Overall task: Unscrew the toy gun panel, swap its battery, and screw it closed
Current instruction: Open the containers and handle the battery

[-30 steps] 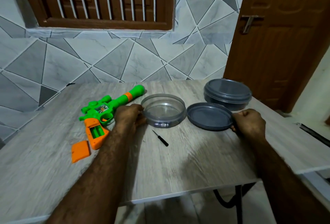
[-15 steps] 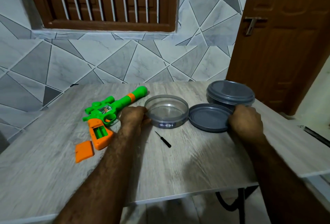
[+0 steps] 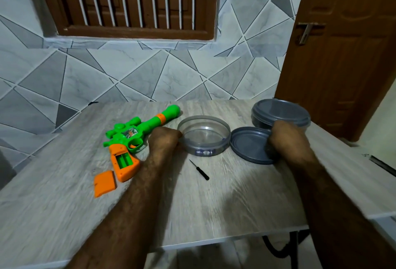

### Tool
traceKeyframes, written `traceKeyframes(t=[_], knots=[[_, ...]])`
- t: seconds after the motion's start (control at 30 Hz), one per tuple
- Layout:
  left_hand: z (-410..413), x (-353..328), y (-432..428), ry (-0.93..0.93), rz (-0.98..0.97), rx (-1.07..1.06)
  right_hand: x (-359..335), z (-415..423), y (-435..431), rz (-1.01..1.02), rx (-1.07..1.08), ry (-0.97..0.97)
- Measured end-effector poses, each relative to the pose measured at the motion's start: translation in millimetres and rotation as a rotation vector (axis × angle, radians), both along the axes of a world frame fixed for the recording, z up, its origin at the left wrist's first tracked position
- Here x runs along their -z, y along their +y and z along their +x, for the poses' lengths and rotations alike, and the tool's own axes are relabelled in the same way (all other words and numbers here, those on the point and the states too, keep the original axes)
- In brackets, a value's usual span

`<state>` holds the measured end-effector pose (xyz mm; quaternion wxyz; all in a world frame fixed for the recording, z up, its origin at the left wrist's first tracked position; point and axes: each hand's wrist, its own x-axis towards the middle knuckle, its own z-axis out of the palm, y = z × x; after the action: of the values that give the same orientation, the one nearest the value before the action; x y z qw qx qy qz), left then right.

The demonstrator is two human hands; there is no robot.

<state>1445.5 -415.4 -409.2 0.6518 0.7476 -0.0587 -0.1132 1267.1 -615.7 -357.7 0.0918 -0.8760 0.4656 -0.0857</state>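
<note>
Centrally, the left hand (image 3: 164, 139) is pressed against the rim of a clear round plastic container (image 3: 203, 135), fingers curled. The right hand (image 3: 287, 138) is closed over a loose grey round lid (image 3: 248, 147). Left of centre, the green-and-orange toy gun (image 3: 132, 140) is laid open, its orange panel (image 3: 105, 183) just beside the grip, a small black screwdriver (image 3: 199, 170) nearby.

Grey tiled wall (image 3: 128, 75), louvred window (image 3: 128, 0), brown door (image 3: 342, 54).

Dim, perhaps motion-blurred, wide-angle edge distortion.
</note>
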Motion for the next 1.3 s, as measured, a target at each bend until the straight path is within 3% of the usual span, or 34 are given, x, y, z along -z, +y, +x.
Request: traceKeyframes(t=[0.1, 0.2, 0.43, 0.63, 0.77, 1.0, 1.17, 1.3], knots=[[-6, -13, -1, -0.452, 0.450, -0.038, -14, 28, 19, -0.010, -0.303, -0.039], [-11, -32, -13, -0.642, 0.595, 0.121, -25, 55, 39, -0.015, -0.527, -0.017], [-13, -56, -42, -0.701, 0.915, 0.534, -26, 96, 55, -0.023, -0.551, 0.190], [-11, -56, -57, -0.621, 1.148, 0.765, -24, 110, 51, -0.078, -0.517, 0.371], [-7, -61, -63, -0.574, 1.172, 0.833, -13, 118, 50, -0.190, -0.558, 0.427], [1, -51, -65, -0.674, 1.116, 0.774, 0, 121, 42, -0.267, -0.567, 0.363], [4, -39, -67, -0.760, 1.082, 0.696, -4, 123, 38, -0.197, -0.582, 0.367], [4, -39, -68, -0.726, 1.125, 0.690, -5, 123, 36, -0.179, -0.596, 0.411]])
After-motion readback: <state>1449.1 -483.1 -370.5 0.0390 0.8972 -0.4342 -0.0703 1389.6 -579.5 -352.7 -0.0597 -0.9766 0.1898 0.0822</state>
